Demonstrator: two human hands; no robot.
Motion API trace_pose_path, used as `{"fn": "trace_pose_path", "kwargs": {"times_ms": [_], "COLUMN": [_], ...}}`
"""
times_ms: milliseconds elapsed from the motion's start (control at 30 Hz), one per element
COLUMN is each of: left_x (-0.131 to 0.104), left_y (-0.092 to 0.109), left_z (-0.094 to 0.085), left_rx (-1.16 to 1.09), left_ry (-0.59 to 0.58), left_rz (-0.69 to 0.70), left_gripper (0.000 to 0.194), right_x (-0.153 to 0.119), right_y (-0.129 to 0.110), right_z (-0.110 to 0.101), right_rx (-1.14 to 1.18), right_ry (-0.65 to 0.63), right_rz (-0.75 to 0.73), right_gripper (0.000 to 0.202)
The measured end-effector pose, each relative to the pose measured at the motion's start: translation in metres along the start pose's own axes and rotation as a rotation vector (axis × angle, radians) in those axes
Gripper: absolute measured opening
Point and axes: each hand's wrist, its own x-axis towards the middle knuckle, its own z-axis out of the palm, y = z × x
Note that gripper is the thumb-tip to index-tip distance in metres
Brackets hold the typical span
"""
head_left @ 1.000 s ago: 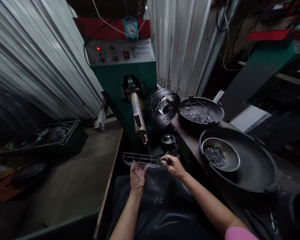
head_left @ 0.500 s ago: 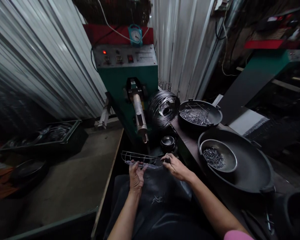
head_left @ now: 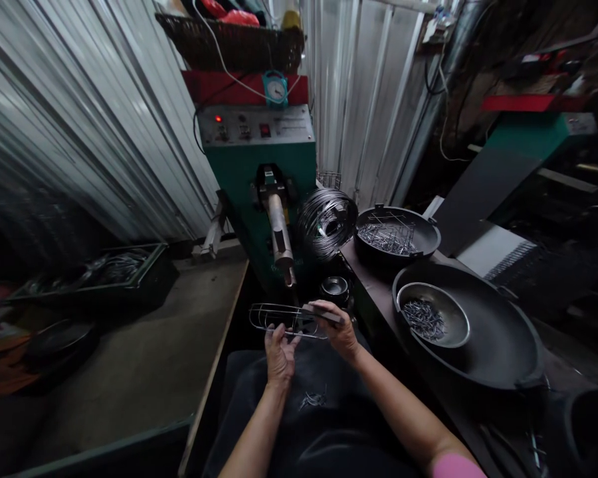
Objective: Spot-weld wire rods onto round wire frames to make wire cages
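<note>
My left hand [head_left: 281,355] is closed on the underside of a long, round-ended wire frame [head_left: 262,325], which lies nearly level above my lap. At the frame's right end, my right hand [head_left: 339,333] grips a flat, dark bar or block [head_left: 323,313] whose exact kind I cannot make out. The bar rests over or against the wires; whether it touches them is unclear. Just beyond the frame, the pointed metal arm [head_left: 281,242] of a green machine [head_left: 259,149] reaches down toward it. Several short wire pieces [head_left: 313,399] lie on the dark cloth over my lap.
A wire coil [head_left: 327,222] hangs beside the machine, above a small metal bowl [head_left: 334,286]. To the right stand a black pan [head_left: 431,232] of wire parts and a larger pan [head_left: 508,332] holding a bowl [head_left: 461,325] of short pieces. A green crate [head_left: 152,269] sits left.
The wire frame has tilted, opening its loop to view, and moved slightly right with my left hand. My right hand has turned, bringing the flat bar over the frame's right end.
</note>
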Motion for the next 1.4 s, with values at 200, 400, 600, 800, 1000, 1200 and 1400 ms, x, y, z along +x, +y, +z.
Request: {"fn": "trace_pose_path", "kwargs": {"times_ms": [200, 400, 600, 800, 1000, 1200, 1400], "left_x": [-0.003, -0.004, 0.003, 0.017, 0.035, 0.05, 0.06], "left_y": [0.001, 0.006, 0.006, 0.002, -0.003, -0.002, 0.001], "left_z": [0.001, 0.003, -0.001, 0.0, 0.011, 0.021, 0.031], "left_rx": [-0.017, -0.017, -0.041, -0.081, -0.02, 0.014, 0.064], "left_ry": [0.064, 0.055, 0.03, 0.06, 0.119, 0.119, 0.108], "left_rz": [-0.04, 0.026, 0.011, -0.029, -0.089, -0.114, -0.135], "left_gripper": [0.033, 0.037, 0.032, 0.022, 0.016, 0.018, 0.026], "right_x": [-0.001, 0.0, 0.0, 0.008, 0.022, 0.038, 0.054], "right_y": [-0.004, -0.005, 0.008, 0.021, 0.039, 0.048, 0.056], "right_z": [-0.004, -0.015, -0.015, -0.008, -0.012, -0.014, -0.014], "right_rx": [-0.044, -0.195, -0.258, -0.232, -0.236, -0.215, -0.234], "right_ry": [-0.12, -0.103, -0.018, 0.049, 0.088, 0.119, 0.123], "right_rz": [-0.045, -0.007, -0.05, 0.008, 0.136, 0.143, 0.091], "right_gripper": [0.021, 0.018, 0.014, 0.012, 0.017, 0.019, 0.017]}}
